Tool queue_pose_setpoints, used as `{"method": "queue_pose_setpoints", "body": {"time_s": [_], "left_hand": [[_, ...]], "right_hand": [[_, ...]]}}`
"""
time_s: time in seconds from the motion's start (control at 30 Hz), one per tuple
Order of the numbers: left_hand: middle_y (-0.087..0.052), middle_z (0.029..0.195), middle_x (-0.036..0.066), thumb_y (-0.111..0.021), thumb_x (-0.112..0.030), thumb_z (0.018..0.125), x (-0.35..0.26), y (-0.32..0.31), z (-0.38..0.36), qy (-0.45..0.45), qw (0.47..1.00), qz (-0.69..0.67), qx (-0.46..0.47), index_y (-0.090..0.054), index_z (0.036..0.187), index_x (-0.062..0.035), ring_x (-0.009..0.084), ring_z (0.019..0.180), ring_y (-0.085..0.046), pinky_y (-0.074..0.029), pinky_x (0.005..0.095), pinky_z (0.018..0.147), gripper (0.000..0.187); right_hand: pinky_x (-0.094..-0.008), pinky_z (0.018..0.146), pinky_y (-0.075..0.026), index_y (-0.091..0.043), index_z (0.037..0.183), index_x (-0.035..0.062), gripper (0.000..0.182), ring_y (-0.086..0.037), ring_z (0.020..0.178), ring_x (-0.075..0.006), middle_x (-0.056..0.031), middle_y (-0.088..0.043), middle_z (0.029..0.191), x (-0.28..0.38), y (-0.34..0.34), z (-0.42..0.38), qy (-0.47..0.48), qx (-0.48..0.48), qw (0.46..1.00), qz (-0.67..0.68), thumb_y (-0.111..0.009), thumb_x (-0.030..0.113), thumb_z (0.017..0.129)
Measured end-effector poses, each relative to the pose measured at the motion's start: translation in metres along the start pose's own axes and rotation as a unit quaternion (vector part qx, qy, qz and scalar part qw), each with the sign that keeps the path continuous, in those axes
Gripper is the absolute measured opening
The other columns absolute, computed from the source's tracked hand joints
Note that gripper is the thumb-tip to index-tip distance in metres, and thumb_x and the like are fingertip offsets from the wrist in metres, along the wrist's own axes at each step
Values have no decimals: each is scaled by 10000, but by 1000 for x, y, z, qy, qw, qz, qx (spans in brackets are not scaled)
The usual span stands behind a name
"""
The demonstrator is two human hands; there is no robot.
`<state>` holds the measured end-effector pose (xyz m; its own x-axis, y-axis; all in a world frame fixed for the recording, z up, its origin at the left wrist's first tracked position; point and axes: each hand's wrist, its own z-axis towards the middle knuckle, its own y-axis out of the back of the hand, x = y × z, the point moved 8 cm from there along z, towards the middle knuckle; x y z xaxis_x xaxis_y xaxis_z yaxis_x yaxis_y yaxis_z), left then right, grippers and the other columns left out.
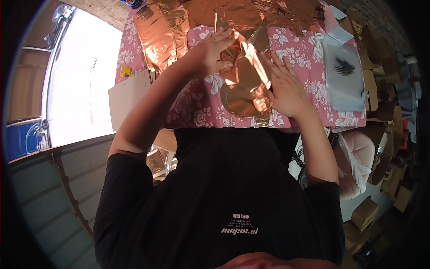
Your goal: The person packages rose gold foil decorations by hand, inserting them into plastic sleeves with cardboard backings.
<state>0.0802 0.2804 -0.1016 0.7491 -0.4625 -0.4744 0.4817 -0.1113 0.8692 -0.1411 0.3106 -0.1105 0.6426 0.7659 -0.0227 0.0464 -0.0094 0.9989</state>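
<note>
A shiny copper-coloured foil balloon (245, 74), flat and partly folded over itself, lies on the pink flowered tablecloth (201, 114) before me. My left hand (217, 53) rests on its left side, thumb and fingers apart. Along the right edge of the foil lies my right hand (286, 85), fingers stretched out and palm down. Another flat piece of the same foil (163, 33) is spread at the back left. More crumpled copper foil (291, 13) covers the far end of the table.
Clear plastic bags (344, 74) with a dark print lie at the right, below a white box (337, 24). Cardboard sheets (130, 96) and a small yellow item (126, 71) are at the left. Beyond the right edge stand a pink padded seat (360, 154) and several cardboard boxes (365, 213).
</note>
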Motion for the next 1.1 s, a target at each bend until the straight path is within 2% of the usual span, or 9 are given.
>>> {"method": "queue_pose_setpoints", "body": {"time_s": [0.07,0.3,0.5,0.63,0.7,0.8,0.9,1.03,1.1], "left_hand": [[-330,1757,237,-836,-238,928,4,11,1,-4,1000,-17,17,-485,1620,-26,400,1650,-272,-280,481,1326,805],[-299,1743,307,-790,-487,952,13,23,16,33,998,-8,-54,-446,1615,53,415,1646,-271,-255,506,1331,921],[-215,1750,356,-766,-702,880,-1,-8,14,26,990,116,74,-320,1653,98,455,1661,-186,-157,520,1359,1198],[-282,1729,352,-788,-621,909,-2,4,11,-4,998,67,7,-367,1643,76,464,1646,-232,-212,523,1344,1096],[-374,1702,317,-819,-502,923,10,30,11,9,985,4,-170,-424,1623,53,453,1626,-300,-279,523,1318,977],[-422,1691,277,-838,-412,920,26,15,14,28,999,-17,7,-442,1616,41,431,1618,-330,-310,522,1304,920],[-472,1668,255,-880,-365,886,14,0,9,16,999,-13,45,-479,1598,39,422,1581,-409,-361,489,1282,912],[-497,1642,272,-886,-363,877,-7,-1,8,-24,994,104,-30,-512,1572,50,417,1544,-461,-394,476,1264,891],[-649,1462,274,-897,-373,851,-16,16,6,-37,976,140,-165,-682,1370,76,445,1376,-602,-481,492,1157,719]], "right_hand": [[-513,1374,-151,-446,1642,54,735,-241,1664,-334,-113,-355,1767,1,13,-2,-6,-75,988,136,-660,217,958],[-522,1373,-147,-399,1669,62,772,-248,1663,-331,-92,-323,1786,0,12,-2,-6,-73,988,135,-640,195,948],[-521,1373,-149,-392,1677,85,787,-256,1660,-334,-89,-329,1784,0,13,-1,-8,-73,988,138,-614,151,924],[-520,1373,-152,-391,1677,90,790,-259,1659,-331,-88,-329,1784,0,10,-1,-8,-77,989,128,-618,153,923],[-520,1374,-150,-384,1679,91,793,-257,1660,-328,-87,-330,1783,0,11,-2,-6,-78,988,130,-617,153,924],[-515,1377,-144,-383,1677,85,798,-248,1663,-326,-88,-329,1783,1,11,-1,-9,-76,989,129,-618,150,917],[-509,1379,-140,-398,1662,60,788,-243,1664,-328,-93,-325,1784,0,10,0,-7,-62,991,117,-607,135,906],[-505,1380,-143,-425,1641,34,769,-244,1663,-331,-99,-322,1784,1,13,-1,-13,-72,988,135,-596,118,895],[-505,1379,-145,-439,1630,24,756,-244,1663,-332,-103,-322,1784,1,13,0,-13,-57,990,125,-588,112,894]]}}
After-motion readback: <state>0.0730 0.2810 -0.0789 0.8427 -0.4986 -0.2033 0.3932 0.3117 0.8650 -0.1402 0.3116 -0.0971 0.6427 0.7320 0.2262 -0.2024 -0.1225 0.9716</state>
